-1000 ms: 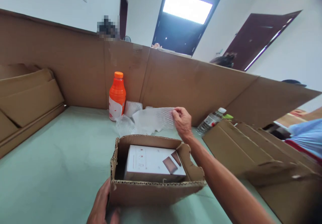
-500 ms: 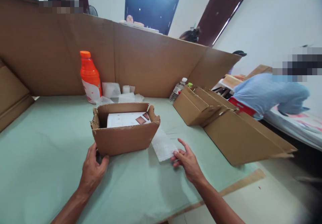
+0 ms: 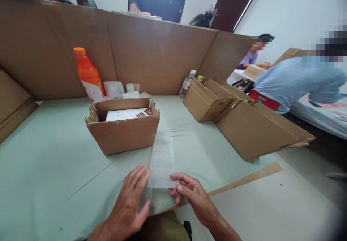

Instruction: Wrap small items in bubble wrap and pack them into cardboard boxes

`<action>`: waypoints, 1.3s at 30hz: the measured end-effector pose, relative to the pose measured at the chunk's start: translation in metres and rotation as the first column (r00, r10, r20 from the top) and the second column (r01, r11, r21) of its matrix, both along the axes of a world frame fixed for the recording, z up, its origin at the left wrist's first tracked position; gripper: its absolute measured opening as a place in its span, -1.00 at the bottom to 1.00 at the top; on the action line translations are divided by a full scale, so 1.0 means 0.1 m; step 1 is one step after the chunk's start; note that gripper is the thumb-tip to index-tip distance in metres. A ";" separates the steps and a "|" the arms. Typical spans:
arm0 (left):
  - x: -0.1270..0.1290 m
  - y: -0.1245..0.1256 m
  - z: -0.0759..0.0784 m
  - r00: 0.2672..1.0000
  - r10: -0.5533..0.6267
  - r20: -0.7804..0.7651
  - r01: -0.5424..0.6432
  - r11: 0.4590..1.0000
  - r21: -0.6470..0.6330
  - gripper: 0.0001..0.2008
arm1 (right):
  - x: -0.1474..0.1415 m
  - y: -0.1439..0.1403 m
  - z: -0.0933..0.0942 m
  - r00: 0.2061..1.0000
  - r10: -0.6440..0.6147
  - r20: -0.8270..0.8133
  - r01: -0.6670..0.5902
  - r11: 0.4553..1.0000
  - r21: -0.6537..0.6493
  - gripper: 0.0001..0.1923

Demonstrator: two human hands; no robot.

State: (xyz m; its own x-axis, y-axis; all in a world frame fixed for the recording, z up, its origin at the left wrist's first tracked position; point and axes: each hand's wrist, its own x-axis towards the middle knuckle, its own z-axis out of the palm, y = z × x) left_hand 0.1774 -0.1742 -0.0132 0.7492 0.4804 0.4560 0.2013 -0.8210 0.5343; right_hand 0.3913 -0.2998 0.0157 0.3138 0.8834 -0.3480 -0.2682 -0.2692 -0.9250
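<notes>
A translucent strip of bubble wrap (image 3: 162, 161) lies on the green-covered table, its far end beside the cardboard box. Its near right corner is pinched between the thumb and fingers of my right hand (image 3: 191, 194). My left hand (image 3: 130, 197) is at the strip's left side, fingers stretched and thumb apart, holding nothing; whether a fingertip touches the wrap is hard to tell. Beyond my hands stands an open cardboard box (image 3: 127, 136), with a white printed item (image 3: 124, 114) inside, only its top showing.
An orange bottle (image 3: 90, 76) and several bubble wrap pieces (image 3: 114, 89) sit by the cardboard wall (image 3: 162, 56). At right are a clear water bottle (image 3: 187, 85) and open cardboard boxes (image 3: 244, 127). A person in a blue shirt (image 3: 300, 78) is beyond the table's right side.
My left hand has let go of the box's near left corner and moved right and nearer to the strip. My right hand has drawn the bubble wrap toward me.
</notes>
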 end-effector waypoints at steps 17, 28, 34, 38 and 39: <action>0.61 0.17 -0.07 0.932 0.128 -0.340 -0.264 0.882 -0.391 -0.48 | 0.04 -0.14 -0.36 0.185 -0.095 0.978 -0.321 0.935 0.152 -0.55; 0.23 -0.09 -0.06 0.998 0.013 -0.067 -0.026 0.979 -0.201 -0.52 | 0.02 -0.07 -0.27 0.455 -0.033 0.890 -0.314 0.929 0.195 -0.79; 0.34 -0.04 -0.09 0.977 0.120 -0.177 -0.177 0.919 -0.351 -0.53 | -0.01 -0.18 -0.28 0.270 -0.262 0.927 -0.233 0.916 0.327 -0.70; 0.40 -0.02 -0.13 0.976 0.146 -0.163 -0.193 0.926 -0.326 -0.53 | -0.01 -0.12 -0.32 0.136 -0.131 0.982 -0.369 0.913 0.173 -0.66; 0.40 -0.03 -0.14 0.977 0.160 -0.139 -0.195 0.934 -0.299 -0.52 | -0.01 -0.08 -0.34 0.110 -0.109 0.988 -0.377 0.915 0.142 -0.67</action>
State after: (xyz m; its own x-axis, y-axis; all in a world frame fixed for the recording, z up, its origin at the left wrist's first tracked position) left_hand 0.2171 -0.1774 -0.0270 0.6759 0.7140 0.1828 0.4006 -0.5641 0.7220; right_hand 0.3901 -0.3077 -0.0178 0.0219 0.9095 0.4152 0.9228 0.1414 -0.3583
